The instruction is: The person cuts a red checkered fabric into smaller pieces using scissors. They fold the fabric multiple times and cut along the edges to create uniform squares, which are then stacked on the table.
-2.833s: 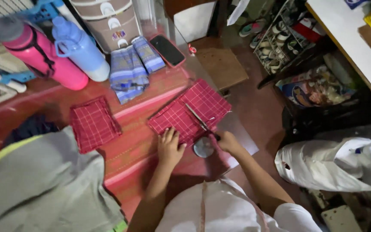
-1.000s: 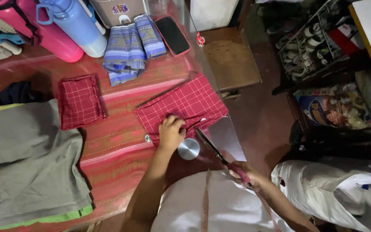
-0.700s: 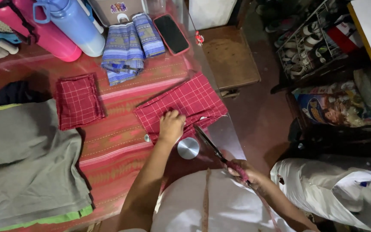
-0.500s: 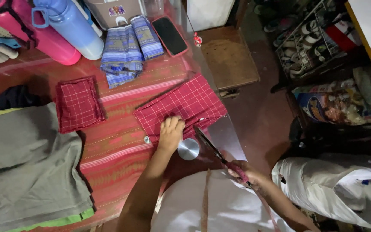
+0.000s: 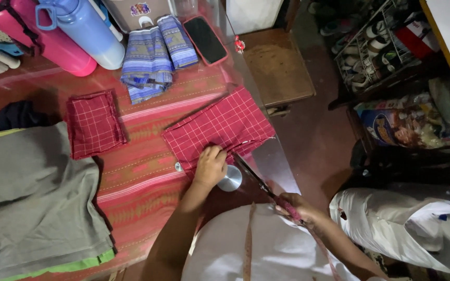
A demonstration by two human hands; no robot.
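Note:
A red checked cloth (image 5: pixel 220 125) lies flat on the red patterned table cover (image 5: pixel 141 177). My left hand (image 5: pixel 210 165) presses down on its near edge, fingers curled on the fabric. My right hand (image 5: pixel 295 205) grips the pink handles of long scissors (image 5: pixel 256 177), whose blades point up-left into the cloth's near edge beside my left hand. A round metal disc (image 5: pixel 231 178) sits just under my left hand, at the cloth's edge.
A smaller red checked piece (image 5: pixel 94 124) lies to the left, next to grey clothing (image 5: pixel 32 198). At the back stand pink (image 5: pixel 53 41) and blue (image 5: pixel 87 28) bottles, folded blue striped cloth (image 5: pixel 152 54) and a phone (image 5: pixel 205 39). A white bag (image 5: pixel 417 234) and shoe rack (image 5: pixel 376 47) are at the right.
The right hand, with the scissors, drew back from over the cloth toward my body, then stayed there. The left hand moved slightly onto the cloth's near edge.

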